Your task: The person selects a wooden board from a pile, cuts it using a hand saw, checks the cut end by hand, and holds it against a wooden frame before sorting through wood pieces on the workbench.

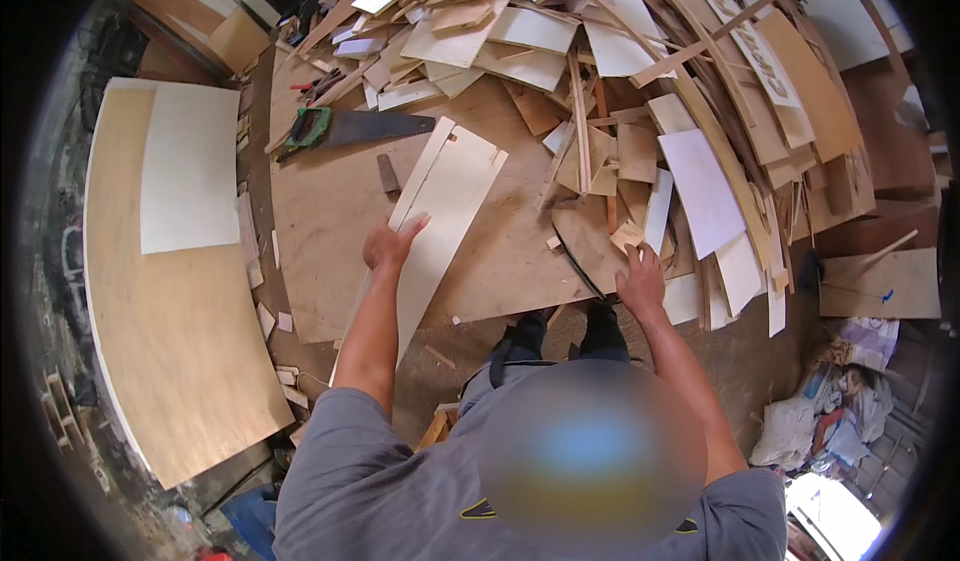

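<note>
My left hand (393, 245) grips the edge of a long white board (458, 209), which slants from the worktable down past my forearm. A narrow pale strip with small notches (424, 173) runs along the board's left side. My right hand (642, 279) is closed at the fingertips on a small wood block (627, 234), by the right part of the table's front edge. Beyond the board lies a handsaw (365, 127) with a green handle. A short brown piece (388, 176) rests left of the board.
The plywood worktable (340, 231) bears a large heap of wood offcuts (480, 36) at the back and right. A dark curved strip (580, 264) lies near the front edge. Large panels (190, 341) stand at the left; bags (785, 431) lie at the lower right.
</note>
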Tool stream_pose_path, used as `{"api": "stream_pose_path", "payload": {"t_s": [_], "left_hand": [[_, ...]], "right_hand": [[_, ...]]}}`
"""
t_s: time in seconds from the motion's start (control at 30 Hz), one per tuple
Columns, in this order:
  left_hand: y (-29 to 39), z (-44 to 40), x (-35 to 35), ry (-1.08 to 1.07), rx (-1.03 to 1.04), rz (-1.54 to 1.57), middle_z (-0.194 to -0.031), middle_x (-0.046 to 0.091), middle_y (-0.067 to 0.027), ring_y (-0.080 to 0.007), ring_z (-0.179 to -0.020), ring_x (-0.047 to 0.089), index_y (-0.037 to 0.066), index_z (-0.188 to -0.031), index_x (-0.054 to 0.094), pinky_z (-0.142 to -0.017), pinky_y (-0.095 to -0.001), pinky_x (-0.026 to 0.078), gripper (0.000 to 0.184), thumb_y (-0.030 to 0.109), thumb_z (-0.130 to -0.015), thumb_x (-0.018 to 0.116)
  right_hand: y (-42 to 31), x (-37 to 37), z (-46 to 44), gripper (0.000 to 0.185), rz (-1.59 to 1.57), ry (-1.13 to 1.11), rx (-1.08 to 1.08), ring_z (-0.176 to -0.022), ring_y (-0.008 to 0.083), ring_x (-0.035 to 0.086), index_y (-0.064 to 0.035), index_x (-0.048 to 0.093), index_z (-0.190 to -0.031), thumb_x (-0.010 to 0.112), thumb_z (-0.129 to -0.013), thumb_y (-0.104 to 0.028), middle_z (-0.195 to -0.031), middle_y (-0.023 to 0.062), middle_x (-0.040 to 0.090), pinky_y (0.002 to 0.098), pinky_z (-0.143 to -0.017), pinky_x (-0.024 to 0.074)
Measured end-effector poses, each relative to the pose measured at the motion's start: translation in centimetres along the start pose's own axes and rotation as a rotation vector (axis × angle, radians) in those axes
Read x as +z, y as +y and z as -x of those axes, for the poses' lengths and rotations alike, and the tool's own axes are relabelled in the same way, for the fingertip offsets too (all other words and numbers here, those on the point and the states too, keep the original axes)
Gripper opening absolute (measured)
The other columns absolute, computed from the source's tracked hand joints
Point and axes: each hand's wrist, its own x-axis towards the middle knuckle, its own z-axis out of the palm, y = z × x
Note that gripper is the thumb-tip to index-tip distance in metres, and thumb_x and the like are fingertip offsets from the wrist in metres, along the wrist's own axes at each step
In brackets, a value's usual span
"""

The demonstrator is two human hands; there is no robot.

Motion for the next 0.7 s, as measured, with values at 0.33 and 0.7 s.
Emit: {"api": "stream_pose_path", "payload": {"t_s": [0.33,0.7], "left_hand": [[-2.3,2.8,-0.3,0.158,0.160,0.219,-0.087,0.073,-0.0213,-0.0436,-0.085,0.071,0.004,-0.098,0.069,-0.071,-0.0544,0.053,0.082,0.080,-0.068,0.072],[-3.8,4.5,-3.6,-0.074,0.471,0.568,-0.083,0.073,-0.0194,-0.0319,-0.078,0.072,-0.002,-0.099,0.073,-0.069,-0.0443,0.053,0.072,0.069,-0.083,0.069]], "right_hand": [[-1.8,-1.0,6.0,0.057,-0.091,0.089,0.178,-0.124,0.0391,0.052,-0.0078,0.057,-0.134,0.074,-0.081,-0.022,-0.135,0.0195,0.051,0.0481,-0.105,0.0446],[-12.0,-6.4,12.8,0.054,-0.521,0.314,0.110,-0.113,0.0376,0.062,-0.0042,0.060,-0.131,0.073,-0.087,-0.032,-0.121,0.0199,0.065,0.0452,-0.098,0.0495]]}}
